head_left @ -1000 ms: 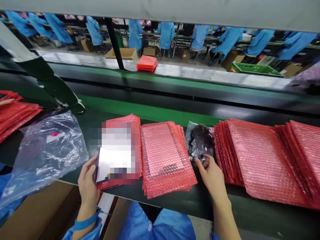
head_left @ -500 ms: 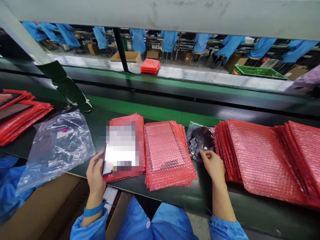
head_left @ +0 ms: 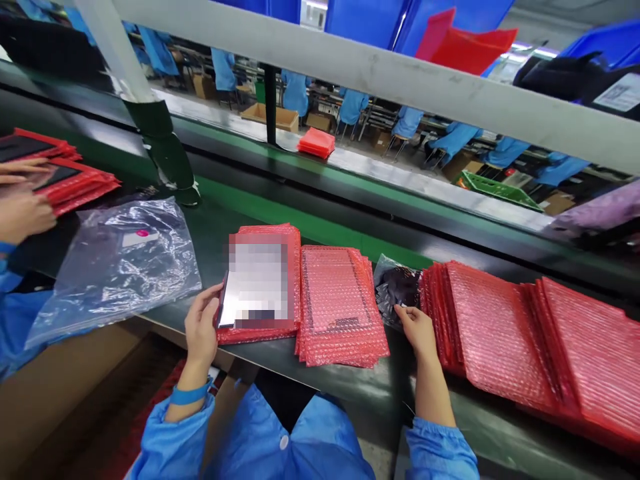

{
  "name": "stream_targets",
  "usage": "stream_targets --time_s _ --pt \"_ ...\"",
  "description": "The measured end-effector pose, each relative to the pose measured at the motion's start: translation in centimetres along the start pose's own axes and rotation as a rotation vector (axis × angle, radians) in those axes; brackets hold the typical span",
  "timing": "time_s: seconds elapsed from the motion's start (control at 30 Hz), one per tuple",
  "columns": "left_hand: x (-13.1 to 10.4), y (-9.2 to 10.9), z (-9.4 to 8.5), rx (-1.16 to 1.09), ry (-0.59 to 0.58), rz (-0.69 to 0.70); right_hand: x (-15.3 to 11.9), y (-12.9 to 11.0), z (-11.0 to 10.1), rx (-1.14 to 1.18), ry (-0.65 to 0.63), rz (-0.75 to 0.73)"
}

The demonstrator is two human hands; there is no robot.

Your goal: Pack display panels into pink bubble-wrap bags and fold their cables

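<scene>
My left hand [head_left: 203, 327] grips the left edge of a flat display panel [head_left: 257, 283], its thumb and fingers closed on the rim. The panel has a bright, mirror-like face, partly blurred out, and lies tilted over a pile of red bubble-wrap bags [head_left: 273, 228]. Far to the right, my right hand [head_left: 419, 330] pinches at the lower edge of a small clear plastic bag [head_left: 385, 270] of black parts; whether a part is between the fingertips is hidden. Between my hands sits a stack of red bubble-wrap bags [head_left: 340, 347], the top one with a dark-framed panel inside.
Thick rows of red bubble-wrap bags [head_left: 500, 333] stand at the right. A large clear zip bag [head_left: 120, 273] lies at the left, near a co-worker's hands [head_left: 25, 207] over more red bags. A wrapped post [head_left: 170, 157] rises behind it. A cardboard box [head_left: 90, 393] is below the bench edge.
The view has tilted and shifted, showing blue bins above. The co-worker's hands have come further into view at the left. My hands keep nearly the same places on the panel and small bag.
</scene>
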State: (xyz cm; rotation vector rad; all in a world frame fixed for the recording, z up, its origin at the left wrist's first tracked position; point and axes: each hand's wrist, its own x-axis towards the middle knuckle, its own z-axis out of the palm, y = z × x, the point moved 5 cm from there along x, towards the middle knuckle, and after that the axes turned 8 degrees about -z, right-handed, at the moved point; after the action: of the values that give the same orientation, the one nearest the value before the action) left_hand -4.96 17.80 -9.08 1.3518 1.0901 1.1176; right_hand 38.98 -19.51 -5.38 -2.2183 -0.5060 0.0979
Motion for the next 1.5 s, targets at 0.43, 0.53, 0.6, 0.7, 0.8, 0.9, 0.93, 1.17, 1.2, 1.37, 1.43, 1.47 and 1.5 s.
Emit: stream_targets --time_s 0.43,0.53,0.6,0.7,0.8,0.9,0.93,1.17,1.2,1.37,1.43,1.47,1.5 --pt "-3.3 6.0 1.3 0.231 -0.140 0.474 -1.4 -8.0 -3.1 0.370 0.104 -0.129" --pt "-3.6 6.4 1.5 0.232 -0.153 0.591 0.3 -11.6 -1.1 0.349 0.057 -0.189" --pt "-3.8 6.3 1.3 0.177 -0.164 0.627 0.8 -14.2 0.8 0.343 -0.014 -0.219" --pt "-3.9 5.9 1.0 0.088 -0.170 0.618 0.8 -18.0 3.7 0.360 -0.154 -0.260" --pt "-4.1 5.4 1.0 0.037 -0.145 0.559 0.5 -20.7 6.0 0.359 -0.305 -0.317" --pt "-4.1 4.8 1.1 0.015 -0.133 0.494 1.2 -20.4 6.4 0.377 -0.334 -0.306" --pt "-4.1 4.6 1.2 0.011 -0.133 0.478 1.6 -19.6 5.9 0.382 -0.303 -0.281" --pt "-4.0 4.1 0.9 0.026 -0.165 0.424 4.2 -10.2 0.2 0.099 -0.148 -0.161" --pt "-4.1 4.2 0.8 0.028 -0.162 0.423 4.4 -9.1 -0.3 0.053 -0.158 -0.139" --pt "-4.2 4.3 0.6 0.048 -0.154 0.434 4.6 -6.2 -2.4 -0.219 -0.173 -0.069" --pt "-4.1 4.2 0.5 0.056 -0.184 0.427 4.5 -6.9 -3.5 -0.274 -0.124 -0.106" --pt "-4.0 4.1 0.5 0.059 -0.201 0.420 4.3 -7.5 -3.9 -0.280 -0.104 -0.135" --pt "-4.0 4.0 0.5 0.061 -0.217 0.409 4.0 -8.3 -4.1 -0.272 -0.090 -0.167"
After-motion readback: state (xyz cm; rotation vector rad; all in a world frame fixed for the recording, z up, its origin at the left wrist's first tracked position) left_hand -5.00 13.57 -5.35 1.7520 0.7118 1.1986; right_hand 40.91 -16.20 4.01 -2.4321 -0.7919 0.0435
